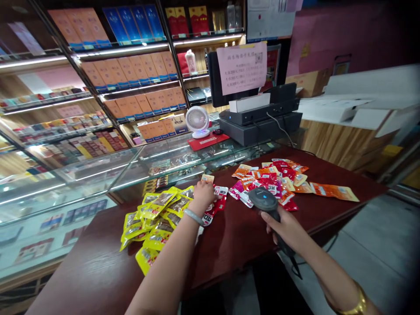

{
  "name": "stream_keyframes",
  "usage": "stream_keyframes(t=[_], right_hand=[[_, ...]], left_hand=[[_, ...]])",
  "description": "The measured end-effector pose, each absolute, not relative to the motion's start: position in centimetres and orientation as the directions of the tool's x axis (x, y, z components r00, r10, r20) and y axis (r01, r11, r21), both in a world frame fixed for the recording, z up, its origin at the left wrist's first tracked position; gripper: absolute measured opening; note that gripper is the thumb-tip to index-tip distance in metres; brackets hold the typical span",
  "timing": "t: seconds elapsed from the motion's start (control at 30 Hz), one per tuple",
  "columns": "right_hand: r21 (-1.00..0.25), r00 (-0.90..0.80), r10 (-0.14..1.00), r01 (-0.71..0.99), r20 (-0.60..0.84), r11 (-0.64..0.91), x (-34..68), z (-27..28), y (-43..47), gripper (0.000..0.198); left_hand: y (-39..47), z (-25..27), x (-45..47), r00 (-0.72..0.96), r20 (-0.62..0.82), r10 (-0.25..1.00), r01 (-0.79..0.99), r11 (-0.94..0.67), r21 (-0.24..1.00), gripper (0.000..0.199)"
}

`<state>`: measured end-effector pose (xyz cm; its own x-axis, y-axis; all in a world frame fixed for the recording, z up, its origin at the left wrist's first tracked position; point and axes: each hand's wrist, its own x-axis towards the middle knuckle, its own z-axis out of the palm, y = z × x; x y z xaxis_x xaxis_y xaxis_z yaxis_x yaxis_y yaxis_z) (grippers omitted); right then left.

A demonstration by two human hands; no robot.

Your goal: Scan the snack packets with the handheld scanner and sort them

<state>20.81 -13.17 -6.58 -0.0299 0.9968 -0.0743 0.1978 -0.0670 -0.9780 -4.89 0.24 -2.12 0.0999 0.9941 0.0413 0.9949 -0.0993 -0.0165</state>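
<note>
My right hand is closed round the handle of a dark grey barcode scanner, its head over the near edge of a loose pile of red, orange and pink snack packets. My left hand, with a pale bangle at the wrist, is closed on a small snack packet whose cream end sticks out past the fingers. Red and white packets lie beneath and beside that hand. Just left of it is a heap of yellow snack packets with clear windows. My left fingertips are mostly hidden.
The dark red wooden counter meets a glass display case. Behind stand a monitor with a pink notice, a cash drawer and a small white fan. One long orange packet lies to the right. Boxed goods fill the back shelves.
</note>
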Motion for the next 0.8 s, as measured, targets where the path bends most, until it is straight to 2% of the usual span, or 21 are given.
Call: stream_keyframes(t=[0.1,0.3,0.43,0.5,0.57,0.67,0.73,0.8], right_hand=[[-0.975,-0.052,0.997,0.216,-0.058,-0.046,20.6,-6.8,-13.2,0.046],[-0.970,-0.079,0.995,0.242,-0.057,-0.036,20.0,-6.5,-13.6,0.045],[-0.964,-0.068,0.996,0.263,-0.057,-0.037,19.8,-6.3,-13.8,0.047],[-0.962,-0.072,0.996,0.270,-0.054,-0.033,19.8,-6.1,-14.0,0.048],[-0.960,-0.080,0.995,0.279,-0.051,-0.027,19.6,-5.8,-14.2,0.049],[-0.955,-0.088,0.994,0.296,-0.057,-0.029,19.4,-5.4,-14.5,0.048],[-0.952,-0.094,0.993,0.302,-0.073,-0.041,19.3,-5.3,-14.6,0.047],[-0.951,-0.105,0.991,0.306,-0.082,-0.046,19.3,-5.5,-14.8,0.046]], left_hand=[[-0.2,-2.3,-7.1,0.072,-0.102,0.992,0.997,-0.075,-0.026,0.066],[-1.1,-3.1,-7.6,0.092,-0.039,0.995,0.996,-0.092,0.018,0.066],[-0.6,-2.6,-8.1,0.060,-0.100,0.993,0.997,-0.054,0.054,0.107],[-0.3,-2.4,-8.4,0.023,-0.119,0.993,0.999,-0.019,0.035,0.111],[-0.1,-2.4,-8.4,0.012,-0.063,0.998,1.000,-0.011,0.011,0.105],[-0.2,-2.6,-8.4,0.028,0.099,0.995,1.000,-0.027,-0.006,0.095],[-0.1,-2.7,-8.4,0.046,0.114,0.992,0.998,-0.051,0.040,0.069],[0.0,-2.9,-8.7,0.036,0.059,0.998,0.988,-0.044,0.148,0.036]])
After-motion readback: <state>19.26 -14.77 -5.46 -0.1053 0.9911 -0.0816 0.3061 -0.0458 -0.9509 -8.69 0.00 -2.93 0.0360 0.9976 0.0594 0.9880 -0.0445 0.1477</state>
